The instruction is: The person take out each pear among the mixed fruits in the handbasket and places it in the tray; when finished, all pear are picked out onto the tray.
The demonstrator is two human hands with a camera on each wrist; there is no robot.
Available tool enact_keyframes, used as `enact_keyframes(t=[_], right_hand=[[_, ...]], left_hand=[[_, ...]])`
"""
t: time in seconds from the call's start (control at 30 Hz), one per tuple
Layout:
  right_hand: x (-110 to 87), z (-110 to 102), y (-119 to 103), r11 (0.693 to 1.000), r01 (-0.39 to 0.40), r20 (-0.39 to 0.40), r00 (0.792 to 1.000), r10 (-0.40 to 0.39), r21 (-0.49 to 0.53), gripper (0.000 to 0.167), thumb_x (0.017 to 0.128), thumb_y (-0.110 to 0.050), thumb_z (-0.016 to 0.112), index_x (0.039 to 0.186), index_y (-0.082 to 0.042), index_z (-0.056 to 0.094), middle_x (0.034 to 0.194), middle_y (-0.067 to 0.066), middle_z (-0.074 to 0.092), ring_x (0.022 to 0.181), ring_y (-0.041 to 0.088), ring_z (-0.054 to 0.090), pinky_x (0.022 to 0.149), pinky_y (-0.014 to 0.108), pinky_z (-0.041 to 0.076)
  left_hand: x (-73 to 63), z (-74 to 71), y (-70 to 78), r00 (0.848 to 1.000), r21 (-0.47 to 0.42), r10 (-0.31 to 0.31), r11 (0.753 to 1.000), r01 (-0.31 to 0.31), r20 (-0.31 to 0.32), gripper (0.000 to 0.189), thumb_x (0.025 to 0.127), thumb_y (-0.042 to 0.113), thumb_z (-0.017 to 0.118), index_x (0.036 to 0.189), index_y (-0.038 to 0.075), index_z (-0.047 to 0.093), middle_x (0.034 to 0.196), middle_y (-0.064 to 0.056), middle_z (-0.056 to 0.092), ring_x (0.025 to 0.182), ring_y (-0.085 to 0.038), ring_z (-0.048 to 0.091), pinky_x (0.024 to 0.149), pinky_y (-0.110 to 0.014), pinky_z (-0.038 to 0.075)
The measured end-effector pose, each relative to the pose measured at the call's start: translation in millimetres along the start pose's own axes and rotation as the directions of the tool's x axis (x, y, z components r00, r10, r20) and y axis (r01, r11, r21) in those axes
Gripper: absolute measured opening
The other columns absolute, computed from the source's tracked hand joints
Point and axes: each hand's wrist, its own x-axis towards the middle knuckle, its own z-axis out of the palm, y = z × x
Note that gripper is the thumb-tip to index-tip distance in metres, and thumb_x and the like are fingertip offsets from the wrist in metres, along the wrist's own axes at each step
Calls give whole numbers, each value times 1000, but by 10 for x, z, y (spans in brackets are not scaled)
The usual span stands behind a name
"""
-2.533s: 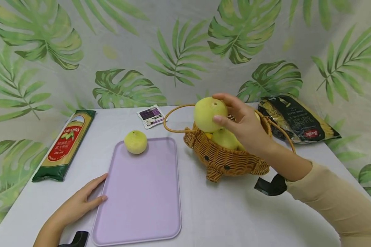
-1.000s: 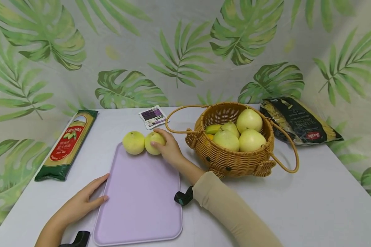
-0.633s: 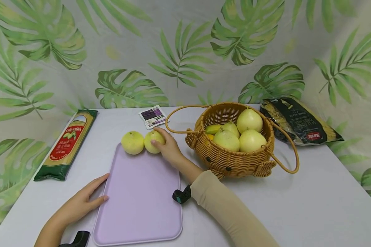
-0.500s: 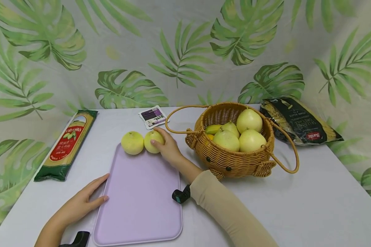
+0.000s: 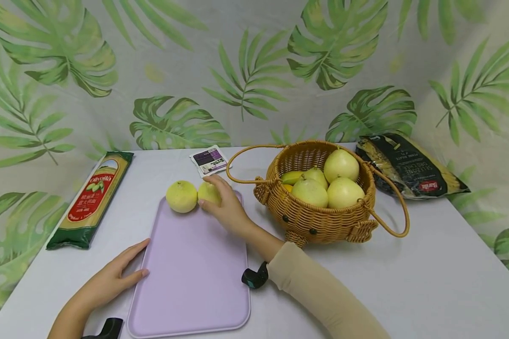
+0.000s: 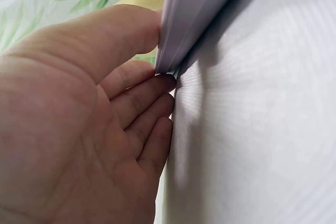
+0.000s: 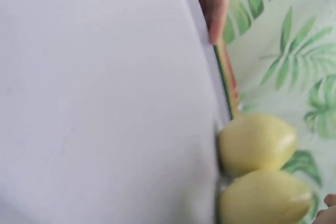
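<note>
Two round, pale yellow-green pears sit side by side at the far end of a lilac tray (image 5: 191, 273). My right hand (image 5: 229, 209) is just to the right of the right pear (image 5: 208, 192), its fingers loosely bent and partly hiding it. In the right wrist view a gap shows between that pear (image 7: 265, 199) and the fingers at the lower right corner. The left pear (image 5: 181, 197) stands untouched. My left hand (image 5: 106, 280) rests at the tray's left edge, thumb against the rim (image 6: 167, 30) and fingers extended on the tablecloth.
A wicker basket (image 5: 322, 223) with several pears stands right of the tray, its handles spread outward. A spaghetti pack (image 5: 91, 200) lies at the left. Behind are a small white-and-purple packet (image 5: 209, 161) and, at the right, a black pasta bag (image 5: 411, 165).
My right hand carried a pear from the basket to the tray, beside the first one. It has since let go and drawn slightly away. My left hand has stayed at the tray's edge.
</note>
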Motion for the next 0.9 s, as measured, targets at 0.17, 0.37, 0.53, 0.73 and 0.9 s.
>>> enact_keyframes(t=[0.17, 0.37, 0.53, 0.73, 0.9], right_hand=[[-171, -160, -352, 982, 187, 64, 981, -185, -28, 54, 85, -20, 64, 132, -12, 40, 139, 0, 33, 128, 10, 25, 103, 32, 22], [-404, -537, -751, 914, 400, 84, 915, -394, -73, 58, 80, -13, 69, 130, -7, 40, 132, 3, 41, 125, 14, 31, 101, 32, 27], [-579, -941, -905, 857, 503, 95, 864, -494, -116, 57, 84, -29, 64, 129, -2, 40, 133, 8, 40, 124, 22, 32, 101, 38, 26], [-722, -1412, -889, 832, 509, 56, 858, -510, -222, 60, 87, -42, 56, 126, 2, 42, 131, 13, 41, 124, 27, 32, 101, 42, 25], [-796, -1735, -753, 872, 432, 22, 898, -439, -228, 57, 86, -26, 62, 131, 0, 39, 132, 13, 39, 121, 24, 36, 100, 40, 27]], left_hand=[[1, 3, -7, 1000, 6, 4, 1000, -4, -3, 65, 86, 30, 61, 141, 16, 29, 139, -17, 32, 122, 8, 17, 87, -1, 11], [5, 8, -19, 1000, 8, 11, 1000, -11, -7, 65, 86, 29, 60, 141, 17, 29, 139, -17, 31, 123, 6, 16, 88, -2, 11], [16, 5, -15, 1000, 17, 4, 1000, -4, -4, 65, 86, 30, 60, 142, 18, 29, 139, -17, 31, 128, -13, 21, 89, -3, 11], [17, -5, 0, 1000, 19, -23, 1000, 23, 12, 66, 86, 32, 61, 142, 17, 28, 139, -17, 31, 125, -40, 24, 92, -7, 13], [6, -13, 9, 999, 17, -43, 999, 43, 20, 66, 86, 33, 60, 142, 17, 28, 140, -17, 31, 126, -39, 24, 99, -19, 18]])
